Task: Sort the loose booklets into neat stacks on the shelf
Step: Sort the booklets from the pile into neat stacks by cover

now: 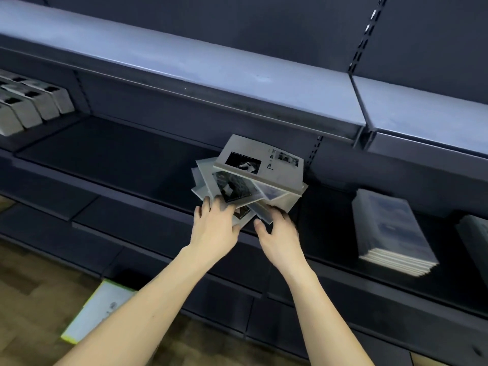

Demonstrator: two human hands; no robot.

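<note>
Both bare forearms reach up from the lower edge. The left hand (215, 220) rests on the near-left edge of the loose booklets (250, 180), fingers curled onto them. The right hand (280, 229) grips the pile's near-right corner. The pile lies fanned and askew on the dark shelf (118, 151). A neat stack (393, 231) sits well apart to the right. Grey boxes (29, 101) stand far left.
</note>
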